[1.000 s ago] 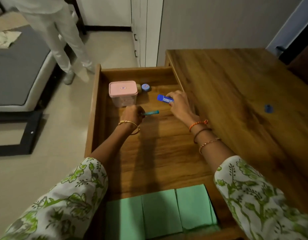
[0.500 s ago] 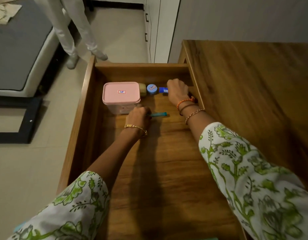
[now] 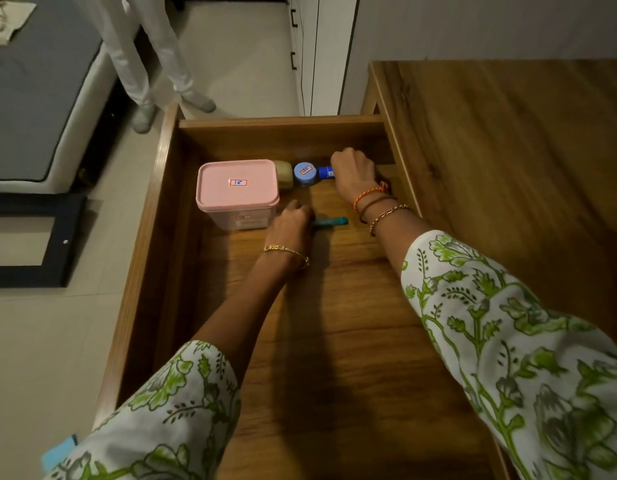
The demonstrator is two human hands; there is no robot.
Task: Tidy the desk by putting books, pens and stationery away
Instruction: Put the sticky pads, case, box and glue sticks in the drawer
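Right now both hands are inside the open drawer point(image 3: 168, 209), centre frame. Left hand point(image 3: 289, 225) pinches teal pen point(image 3: 331, 222); right hand point(image 3: 353, 173) curls round blue tube point(image 3: 325, 172) beside blue-lid jar point(image 3: 305, 173). Best lay each flat w/ pink box point(image 3: 237, 187), then let go.

The person is wearing a white top printed with green leaves and grey-green flowers, its loose sleeves point(image 3: 528, 358) ending partway down the forearms over the wooden drawer point(image 3: 154, 237). The left hand point(image 3: 289, 230) is wearing a thin gold bangle point(image 3: 286, 252) at the wrist. The right hand point(image 3: 353, 176) is wearing three bands at the wrist: an orange braided thread, a dark brown cord and a gold chain bracelet point(image 3: 390, 214).
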